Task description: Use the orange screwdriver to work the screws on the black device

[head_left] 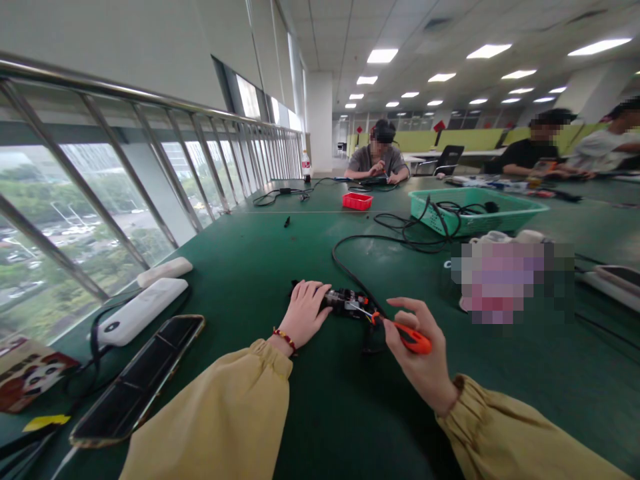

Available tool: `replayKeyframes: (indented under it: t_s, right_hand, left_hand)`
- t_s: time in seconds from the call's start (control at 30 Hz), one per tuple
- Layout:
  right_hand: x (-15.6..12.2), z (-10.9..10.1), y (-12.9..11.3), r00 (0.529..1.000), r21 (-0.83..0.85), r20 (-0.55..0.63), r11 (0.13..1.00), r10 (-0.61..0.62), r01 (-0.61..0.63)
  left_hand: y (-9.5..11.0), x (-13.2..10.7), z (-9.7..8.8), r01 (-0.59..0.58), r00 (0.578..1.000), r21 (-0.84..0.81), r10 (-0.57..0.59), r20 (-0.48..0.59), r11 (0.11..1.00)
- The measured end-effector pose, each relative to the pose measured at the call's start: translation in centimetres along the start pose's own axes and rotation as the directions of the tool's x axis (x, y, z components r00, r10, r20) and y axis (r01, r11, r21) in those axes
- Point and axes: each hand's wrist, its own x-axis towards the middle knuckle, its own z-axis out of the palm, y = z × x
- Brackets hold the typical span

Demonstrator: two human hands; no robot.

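A black device [345,301] with its inner parts exposed and a black cable running from it lies on the green table [240,280]. My left hand [306,308] wraps over the device's left end, with a beaded bracelet at the wrist. In my right hand [420,347] is a screwdriver [413,339] with an orange and black handle, held between thumb and fingers. Its thin metal shaft points left, and the tip is at the exposed middle of the device. Whether the tip sits in a screw is too small to tell.
A green basket [480,197] holding cables and a small red tray [357,201] stand farther back. At left lie a phone [140,380], white power banks [143,312] and a panda-printed box [35,373]. A blurred pinkish item [500,277] is at right. Several people sit beyond.
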Motion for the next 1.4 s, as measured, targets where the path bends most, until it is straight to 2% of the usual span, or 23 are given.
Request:
replayKeyframes:
  t_s: [0.1,0.17,0.3,0.37,0.5,0.6,0.77,0.83,0.97,1.17,1.33,1.4]
  right_hand:
    - [0.23,0.18,0.09,0.986,-0.040,-0.133,0.994,-0.104,0.099]
    - [0.35,0.17,0.24,0.980,-0.047,-0.160,0.993,-0.117,0.111]
    - [0.05,-0.14,0.50,1.000,-0.031,-0.022,0.999,-0.005,0.005]
    - [-0.15,-0.19,0.50,1.000,-0.040,0.024,0.999,-0.006,0.007]
    - [-0.03,0.01,0.23,0.990,-0.067,-0.077,0.991,-0.117,0.112]
    - [0.19,-0.04,0.05,0.983,-0.067,-0.125,0.990,-0.132,0.125]
    - [-0.09,-0.28,0.10,0.993,-0.041,0.102,0.997,-0.065,0.069]
    - [-0.15,-0.18,0.17,0.995,-0.053,0.051,0.995,-0.081,0.084]
    - [0.10,-0.10,0.26,0.980,-0.055,-0.136,0.988,-0.148,0.141]
    - [0.09,-0.23,0.22,0.999,-0.010,-0.011,0.999,0.050,-0.050]
    - [-0.02,0.14,0.19,0.992,0.035,-0.115,0.998,-0.049,0.053]
    - [-0.05,0.02,0.07,0.997,0.033,-0.076,0.999,-0.029,0.031]
  left_hand:
    - [0.03,-0.01,-0.05,0.006,1.000,-0.007,-0.006,0.001,1.000]
    - [0.04,-0.01,-0.05,0.006,1.000,-0.010,-0.006,0.002,1.000]
    - [0.02,-0.01,0.01,-0.004,1.000,-0.013,0.004,-0.003,1.000]
    - [-0.04,-0.02,0.09,-0.009,1.000,-0.016,0.009,-0.011,1.000]
    - [-0.17,-0.05,0.23,-0.007,1.000,-0.015,0.007,-0.015,1.000]
    - [-0.17,-0.02,0.25,-0.004,1.000,-0.013,0.004,-0.019,1.000]
    - [-0.17,0.02,0.35,-0.009,1.000,-0.002,0.009,-0.024,1.000]
    - [-0.21,0.00,0.44,-0.013,0.999,0.000,0.013,-0.030,1.000]
    - [-0.16,-0.01,0.44,-0.012,0.999,0.002,0.012,-0.031,1.000]
    - [0.01,0.05,0.37,-0.015,1.000,0.016,0.015,-0.022,1.000]
    - [0.17,0.01,0.31,0.001,1.000,0.027,0.000,-0.021,1.000]
    - [0.27,0.01,0.23,0.008,1.000,0.023,-0.007,-0.016,1.000]
